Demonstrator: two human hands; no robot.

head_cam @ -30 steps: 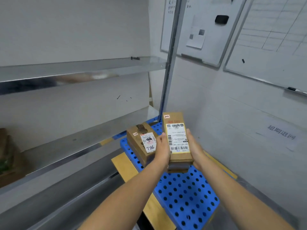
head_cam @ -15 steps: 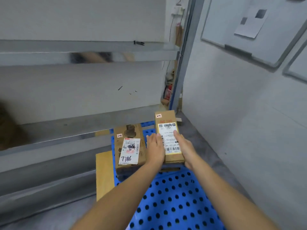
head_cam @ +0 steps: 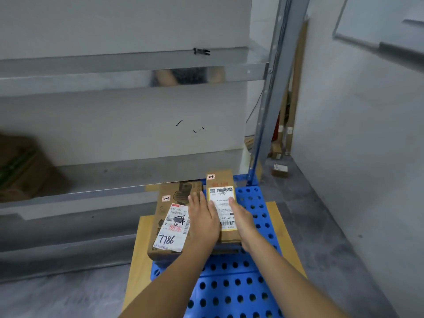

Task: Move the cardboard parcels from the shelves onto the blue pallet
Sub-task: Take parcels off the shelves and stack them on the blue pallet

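A narrow cardboard parcel (head_cam: 220,182) with a yellow-edged label lies on the blue perforated pallet (head_cam: 229,294), close beside a wider parcel (head_cam: 171,228) marked 7786. My left hand (head_cam: 203,220) lies flat with straight fingers along the narrow parcel's left edge, over the seam between the two parcels. On the right side of that parcel rests my right hand (head_cam: 241,220), fingers straight and reaching onto the label. Both forearms hide the parcel's near end.
Metal shelves (head_cam: 91,177) run along the left, with a blurred cardboard box (head_cam: 20,166) on the lower one. A cardboard sheet (head_cam: 140,249) lies under the pallet. The rack's blue-grey post (head_cam: 267,92) stands behind the pallet. A small box (head_cam: 280,169) sits on the floor.
The narrow parcel has come down from mid-air between my hands onto the pallet beside the 7786 parcel. My view has tilted down and moved closer.
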